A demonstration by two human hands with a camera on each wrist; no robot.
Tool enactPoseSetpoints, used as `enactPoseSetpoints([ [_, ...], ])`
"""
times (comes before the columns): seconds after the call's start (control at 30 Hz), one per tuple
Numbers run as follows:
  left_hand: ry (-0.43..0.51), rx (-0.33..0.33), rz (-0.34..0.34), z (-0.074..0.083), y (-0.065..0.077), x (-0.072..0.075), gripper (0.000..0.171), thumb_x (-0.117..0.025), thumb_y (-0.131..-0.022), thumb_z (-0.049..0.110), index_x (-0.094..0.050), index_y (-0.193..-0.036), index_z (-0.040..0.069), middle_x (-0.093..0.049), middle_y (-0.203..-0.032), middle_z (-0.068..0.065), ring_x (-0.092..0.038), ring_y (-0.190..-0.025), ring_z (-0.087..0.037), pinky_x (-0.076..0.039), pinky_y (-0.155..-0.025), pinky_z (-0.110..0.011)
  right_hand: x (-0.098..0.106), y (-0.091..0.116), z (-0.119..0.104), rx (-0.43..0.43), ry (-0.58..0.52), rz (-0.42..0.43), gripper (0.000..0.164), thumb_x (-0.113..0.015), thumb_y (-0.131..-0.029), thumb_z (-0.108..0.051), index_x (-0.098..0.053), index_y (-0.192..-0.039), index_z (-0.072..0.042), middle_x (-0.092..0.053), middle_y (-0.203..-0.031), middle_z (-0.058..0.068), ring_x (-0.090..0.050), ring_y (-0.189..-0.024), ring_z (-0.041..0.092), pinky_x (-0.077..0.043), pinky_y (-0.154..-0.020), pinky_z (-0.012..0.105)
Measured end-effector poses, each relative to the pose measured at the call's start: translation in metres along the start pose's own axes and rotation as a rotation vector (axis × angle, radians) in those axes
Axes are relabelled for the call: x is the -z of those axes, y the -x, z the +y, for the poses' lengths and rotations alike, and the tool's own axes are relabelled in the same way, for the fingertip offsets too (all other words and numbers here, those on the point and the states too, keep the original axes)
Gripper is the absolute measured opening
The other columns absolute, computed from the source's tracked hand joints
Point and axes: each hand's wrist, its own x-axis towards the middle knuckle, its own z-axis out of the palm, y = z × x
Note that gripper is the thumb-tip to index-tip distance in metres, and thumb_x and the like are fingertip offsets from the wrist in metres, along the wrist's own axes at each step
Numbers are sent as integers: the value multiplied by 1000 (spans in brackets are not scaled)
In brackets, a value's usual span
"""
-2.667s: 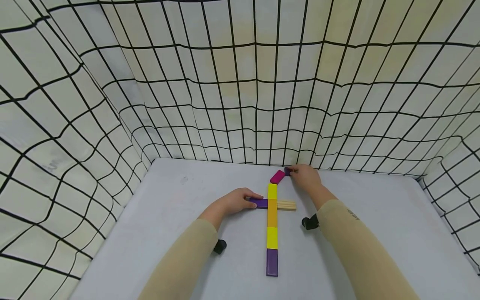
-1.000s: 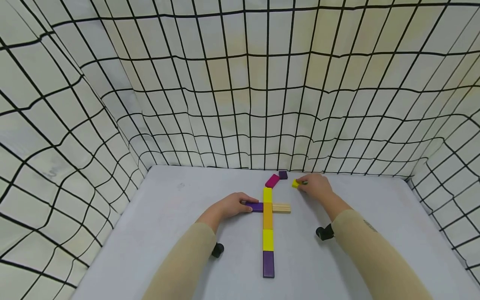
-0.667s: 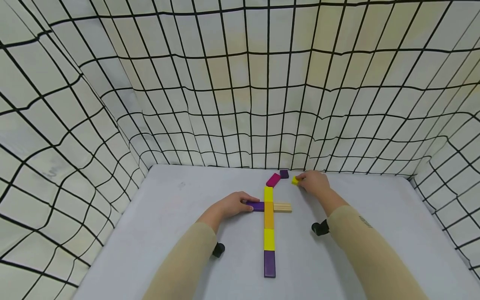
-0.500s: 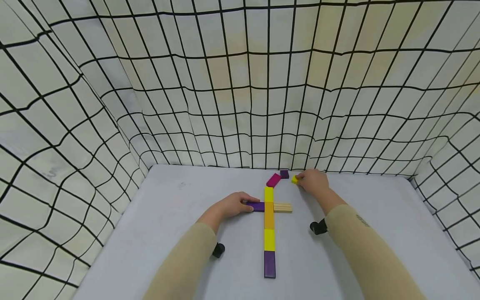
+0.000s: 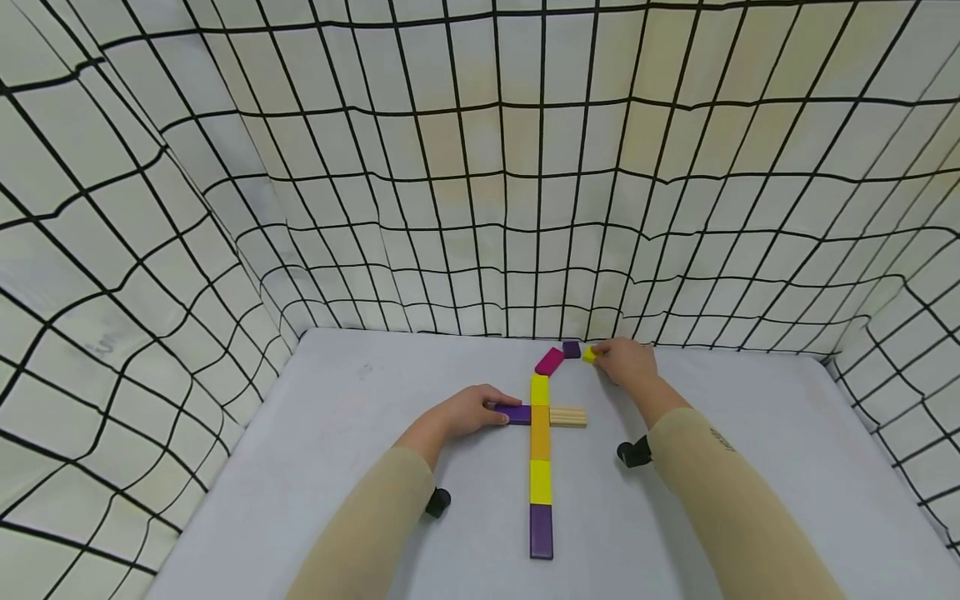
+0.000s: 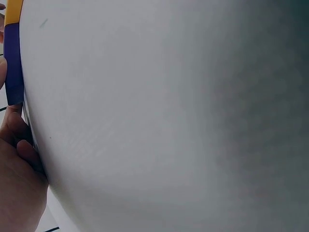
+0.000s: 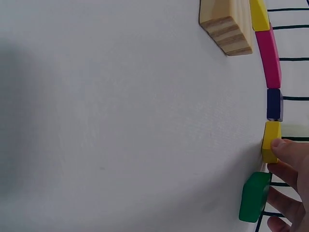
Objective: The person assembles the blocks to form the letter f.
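Note:
My left hand pinches a purple block at the left side of an orange block. Near the back edge, my right hand pinches a small yellow block between thumb and finger, just right of a small dark purple block. A green block lies right by the lower fingers in the right wrist view; the hand hides it in the head view. A slanted pink block links the dark purple block to a yellow block topping the straight column.
Below the orange block, the column continues with a yellow block and a purple block. Striped bare-wood pieces stick out to its right. Black netting over pale walls encloses the white table at the back and sides.
My right hand left the dark purple block beside the pink one, then brought the yellow block in from the right, closer to it. My left hand stays on its purple block.

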Motion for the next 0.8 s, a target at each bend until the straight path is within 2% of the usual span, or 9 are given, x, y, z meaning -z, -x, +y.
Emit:
enactPoseSetpoints([
  [0.17, 0, 5, 1, 1, 0, 0, 32, -67, -96, 24, -69, -124, 38, -59, -129, 3, -50, -122, -23, -36, -110, -47, -2, -1, 0, -9, -18, 22, 34, -61, -98, -25, -66, -131, -16, -57, -138, 16, -45, -132, 45, -14, -112, 69],
  [0.47, 2, 5, 3, 0, 0, 0, 31, -67, -95, 25, -70, -123, 38, -59, -130, 3, -50, -123, -23, -36, -110, -48, -4, 1, -1, -11, -25, 38, 35, -62, -98, -25, -66, -132, -16, -61, -134, 15, -53, -124, 41, -31, -106, 59],
  [0.8, 5, -1, 8, -1, 1, -1, 31, -67, -95, 25, -70, -124, 37, -59, -130, 2, -50, -123, -24, -36, -110, -48, -6, 2, 0, 7, -27, 52, 39, -63, -97, -25, -63, -135, -15, -61, -135, 14, -53, -124, 40, -32, -104, 59],
])
